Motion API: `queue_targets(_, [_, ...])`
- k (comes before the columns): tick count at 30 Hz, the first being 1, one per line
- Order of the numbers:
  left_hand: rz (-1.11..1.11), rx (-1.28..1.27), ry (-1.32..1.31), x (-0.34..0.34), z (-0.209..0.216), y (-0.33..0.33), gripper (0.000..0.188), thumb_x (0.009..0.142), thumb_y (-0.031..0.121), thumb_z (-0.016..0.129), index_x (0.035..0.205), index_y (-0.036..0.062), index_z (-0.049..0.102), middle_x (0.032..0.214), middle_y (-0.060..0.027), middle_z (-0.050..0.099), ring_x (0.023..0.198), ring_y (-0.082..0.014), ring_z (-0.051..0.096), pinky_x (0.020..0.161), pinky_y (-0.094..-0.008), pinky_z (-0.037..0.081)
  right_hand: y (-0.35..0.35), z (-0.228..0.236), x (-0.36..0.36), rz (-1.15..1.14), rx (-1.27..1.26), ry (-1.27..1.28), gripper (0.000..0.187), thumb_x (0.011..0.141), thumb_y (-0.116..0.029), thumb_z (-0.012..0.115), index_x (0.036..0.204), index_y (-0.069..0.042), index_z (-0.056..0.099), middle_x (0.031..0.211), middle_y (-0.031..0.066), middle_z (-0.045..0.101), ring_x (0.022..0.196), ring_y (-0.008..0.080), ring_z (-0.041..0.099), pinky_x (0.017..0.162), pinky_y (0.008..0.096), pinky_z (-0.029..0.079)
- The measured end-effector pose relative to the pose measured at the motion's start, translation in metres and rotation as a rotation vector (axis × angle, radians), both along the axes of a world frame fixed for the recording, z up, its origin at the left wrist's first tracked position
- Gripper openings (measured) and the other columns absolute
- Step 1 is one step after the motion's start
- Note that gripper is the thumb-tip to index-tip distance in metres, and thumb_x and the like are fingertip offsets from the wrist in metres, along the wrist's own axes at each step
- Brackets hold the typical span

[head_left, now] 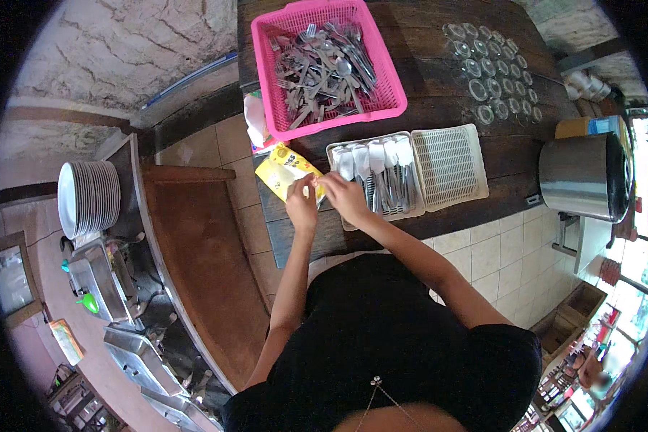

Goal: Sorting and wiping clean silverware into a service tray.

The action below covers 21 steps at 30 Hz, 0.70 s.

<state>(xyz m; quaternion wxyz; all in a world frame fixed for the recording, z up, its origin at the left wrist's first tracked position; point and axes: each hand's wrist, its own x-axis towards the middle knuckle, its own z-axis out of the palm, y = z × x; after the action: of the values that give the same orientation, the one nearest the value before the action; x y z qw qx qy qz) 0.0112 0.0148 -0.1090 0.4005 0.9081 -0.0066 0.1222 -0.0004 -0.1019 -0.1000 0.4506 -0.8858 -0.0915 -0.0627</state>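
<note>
Yellow packet [284, 173]: lies at the near left edge of the dark wooden table [439, 79], just beside the white cutlery tray. Pink basket [327, 66], far side, heaped with loose forks and spoons. Steel pot [583, 176], right end of table. White cutlery tray [371, 180] holding wrapped cutlery, with an empty white slatted tray [448, 167] touching its right side. Stack of white plates [86, 198], on the counter at left. Upturned glasses [493, 68], in rows. Left hand [302, 204] and right hand [344, 196]: fingers pinched together on the packet's near edge.
</note>
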Motion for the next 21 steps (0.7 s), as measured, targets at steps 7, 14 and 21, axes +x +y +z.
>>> queue_targets(7, [-0.036, 0.24, 0.18, 0.005, -0.019, 0.029, 0.038, 0.065, 0.001, 0.056, 0.102, 0.0071, 0.051, 0.096, -0.0113, 0.053, 0.088, -0.0274, 0.05, 0.073, -0.0345, 0.042, 0.04, -0.04, 0.026, 0.191, -0.308, -0.092, 0.023, 0.068, -0.007, 0.05, 0.09, -0.002, 0.047, 0.088, 0.0106, 0.051, 0.067, 0.0251, 0.056, 0.056, 0.0324, 0.047])
queue_targets(14, [-0.04, 0.433, 0.291, 0.01, -0.023, 0.033, 0.042, 0.06, 0.006, 0.063, 0.1, 0.0113, 0.05, 0.09, -0.0079, 0.051, 0.088, -0.0263, 0.048, 0.073, -0.0351, 0.043, 0.046, -0.052, 0.033, 0.019, -0.4, 0.066, 0.018, 0.066, -0.004, 0.05, 0.084, -0.003, 0.05, 0.084, 0.0106, 0.051, 0.07, 0.0242, 0.056, 0.056, 0.0325, 0.047])
queue_targets(21, [0.071, 0.258, -0.045, 0.003, 0.009, 0.036, 0.035, 0.061, 0.003, 0.062, 0.093, 0.0096, 0.051, 0.084, -0.0096, 0.044, 0.081, -0.0236, 0.048, 0.066, -0.0331, 0.042, 0.039, -0.009, 0.022, -0.069, 0.054, 0.064, 0.015, 0.064, -0.005, 0.058, 0.077, -0.006, 0.051, 0.08, 0.0071, 0.049, 0.065, 0.0228, 0.055, 0.055, 0.0297, 0.045])
